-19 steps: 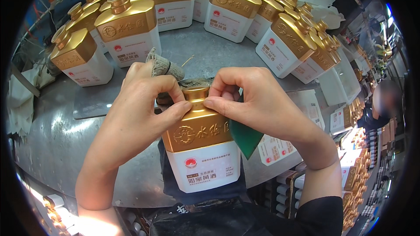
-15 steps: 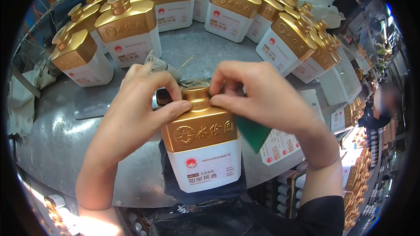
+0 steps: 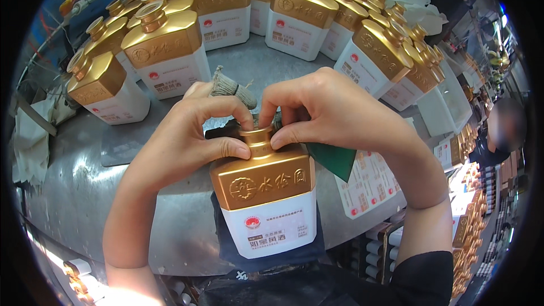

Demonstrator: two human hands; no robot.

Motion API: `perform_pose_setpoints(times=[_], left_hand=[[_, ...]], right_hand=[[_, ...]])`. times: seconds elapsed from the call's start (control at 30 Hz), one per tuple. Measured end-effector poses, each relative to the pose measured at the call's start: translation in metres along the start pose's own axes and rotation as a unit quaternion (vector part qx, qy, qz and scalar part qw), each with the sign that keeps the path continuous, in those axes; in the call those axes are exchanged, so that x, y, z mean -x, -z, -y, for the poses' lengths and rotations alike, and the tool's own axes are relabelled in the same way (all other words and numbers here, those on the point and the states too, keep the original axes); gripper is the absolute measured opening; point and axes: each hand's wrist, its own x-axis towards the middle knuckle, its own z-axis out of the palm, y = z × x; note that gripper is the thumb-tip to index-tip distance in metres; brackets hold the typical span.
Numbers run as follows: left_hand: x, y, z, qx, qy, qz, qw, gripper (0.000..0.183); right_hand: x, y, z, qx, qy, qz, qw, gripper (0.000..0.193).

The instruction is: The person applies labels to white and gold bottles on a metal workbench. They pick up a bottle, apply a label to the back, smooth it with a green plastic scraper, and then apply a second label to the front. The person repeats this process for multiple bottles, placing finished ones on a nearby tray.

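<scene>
A bottle (image 3: 269, 215) with a gold shoulder and white lower body stands upright, tilted slightly, in front of me near the table edge. My left hand (image 3: 195, 130) pinches its gold neck from the left, thumb and bent forefinger against it. From the other side my right hand (image 3: 326, 105) grips the same neck with thumb and curled fingers. Beneath the right hand shows a dark green sheet corner (image 3: 335, 160); whether that hand holds it I cannot tell. Grey knitted fabric (image 3: 233, 90) shows just beyond my left fingers. The fingertips partly cover the rim.
Similar gold-and-white bottles (image 3: 170, 68) stand in a curved crowd along the far side of the metal table (image 3: 187, 215). Right of the bottle lies a sheet of labels (image 3: 368, 187). A white bin (image 3: 445, 107) is at the right, with a person (image 3: 504, 127) farther off.
The bottle appears slightly lower and farther right, with both hands still at its neck. My left fingertips have moved in over the rim. The grey fabric has shifted right.
</scene>
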Motion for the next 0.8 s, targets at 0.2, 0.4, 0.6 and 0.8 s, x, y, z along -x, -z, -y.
perform_pose_setpoints(times=[0.2, 0.4, 0.6, 0.8], left_hand=[[-0.006, 0.000, -0.001, 0.001, -0.014, 0.003, 1.000, 0.036], [0.030, -0.001, -0.005, 0.095, -0.044, -0.208, 0.972, 0.041], [0.057, -0.025, -0.022, -0.074, -0.056, -0.137, 0.986, 0.040], [0.030, -0.028, -0.060, -0.357, -0.145, -0.053, 0.921, 0.036]], right_hand=[[0.003, -0.001, -0.004, 0.001, 0.024, -0.010, 1.000, 0.021], [0.037, 0.005, -0.024, -0.182, 0.006, -0.073, 0.981, 0.030], [0.105, -0.024, -0.038, -0.329, -0.062, -0.120, 0.935, 0.029], [0.132, -0.038, -0.047, -0.405, -0.047, -0.154, 0.900, 0.037]])
